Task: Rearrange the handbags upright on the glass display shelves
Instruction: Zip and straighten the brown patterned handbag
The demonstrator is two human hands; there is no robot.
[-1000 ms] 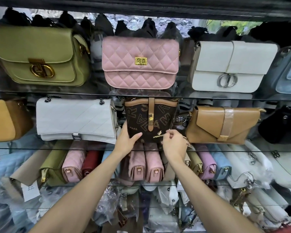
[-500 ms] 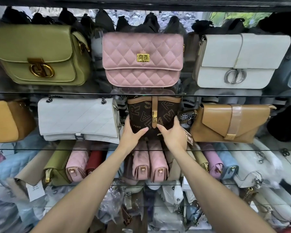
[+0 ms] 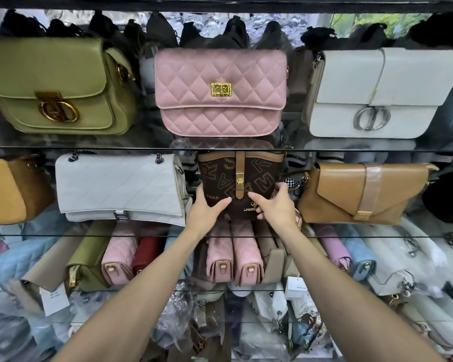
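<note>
1. On the middle glass shelf (image 3: 89, 235), dead centre: brown monogram bag (image 3: 239, 184), upright, tan strap and gold clasp facing the camera.
2. Left hand (image 3: 207, 209) grips the brown bag's lower left side; thumb lies across the front near the "PARS" print, fingers wrap round the left edge.
3. Right hand (image 3: 276, 205) grips the brown bag's lower right side; thumb points in across the front, fingers (image 3: 281, 188) curl round the right edge. Both hands hold the bag.
4. Just left of the brown bag: white quilted bag (image 3: 118, 188), upright, chain strap at the top, almost touching.
5. Far left of the brown bag, same shelf: mustard bag (image 3: 11, 189), cut off by the frame.
6. Right of the brown bag: tan envelope bag (image 3: 361, 192), upright, clear film over its strap; checkered charm (image 3: 292, 184) hangs between the two.
7. Directly above the brown bag, on the upper shelf: pink quilted bag (image 3: 220, 91), upright, gold clasp.
8. Up-left of the brown bag: olive bag (image 3: 55, 86) with round gold buckle. Up-right: white flap bag (image 3: 379, 92) with silver buckle.
9. Below the brown bag, on the lower shelf: two pink bags (image 3: 233, 257) end-on, side by side, with more bags packed either side.
10. Lowest level under those: wrapped bags in plastic, details unclear.
</note>
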